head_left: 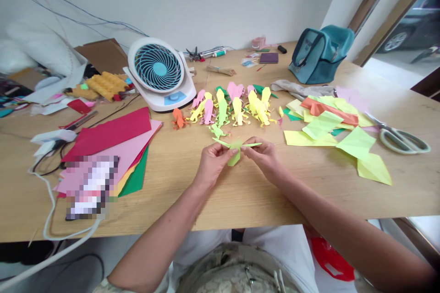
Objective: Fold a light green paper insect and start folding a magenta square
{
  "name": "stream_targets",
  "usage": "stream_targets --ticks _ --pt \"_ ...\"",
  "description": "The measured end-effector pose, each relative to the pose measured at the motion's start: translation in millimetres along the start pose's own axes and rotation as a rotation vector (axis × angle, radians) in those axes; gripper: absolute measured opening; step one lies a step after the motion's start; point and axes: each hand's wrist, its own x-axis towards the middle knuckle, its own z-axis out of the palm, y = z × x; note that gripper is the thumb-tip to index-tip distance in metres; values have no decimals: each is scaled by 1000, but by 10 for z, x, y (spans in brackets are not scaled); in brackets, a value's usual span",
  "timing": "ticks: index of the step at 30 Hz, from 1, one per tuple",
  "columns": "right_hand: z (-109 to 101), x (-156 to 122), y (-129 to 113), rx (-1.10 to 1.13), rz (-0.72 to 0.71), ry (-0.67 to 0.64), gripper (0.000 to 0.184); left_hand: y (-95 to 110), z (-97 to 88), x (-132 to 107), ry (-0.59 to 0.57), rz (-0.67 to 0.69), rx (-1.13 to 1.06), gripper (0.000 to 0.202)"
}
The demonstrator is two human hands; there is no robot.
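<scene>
A yellow-green folded paper figure with two narrow points spread to the sides is pinched between both hands, just above the wooden table. My left hand grips its left side, thumb and fingers together. On the other side my right hand pinches it near the base of the right point. Just beyond my fingers stand rows of finished-looking folded paper figures in several colours, among them a light green one, a pink one and an orange one. The fingertips partly hide the held paper.
A white fan stands behind on the left. Coloured paper sheets and a pixelated object lie at left. Loose yellow-green paper pieces, scissors and a teal bag are at right.
</scene>
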Motion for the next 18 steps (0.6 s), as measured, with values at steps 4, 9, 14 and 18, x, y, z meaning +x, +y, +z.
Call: stream_targets --ticks 4,9,14,18 --pt "5 6 8 -9 26 -32 40 -10 1 2 -23 -5 7 35" --pt "-22 30 7 -108 10 42 40 -47 -37 22 -16 67 72 31" --pt "-51 38 50 -178 -11 81 37 -87 -51 26 -9 73 151 24" --pt "-68 34 88 -262 -67 13 28 -79 -66 23 -19 101 198 24"
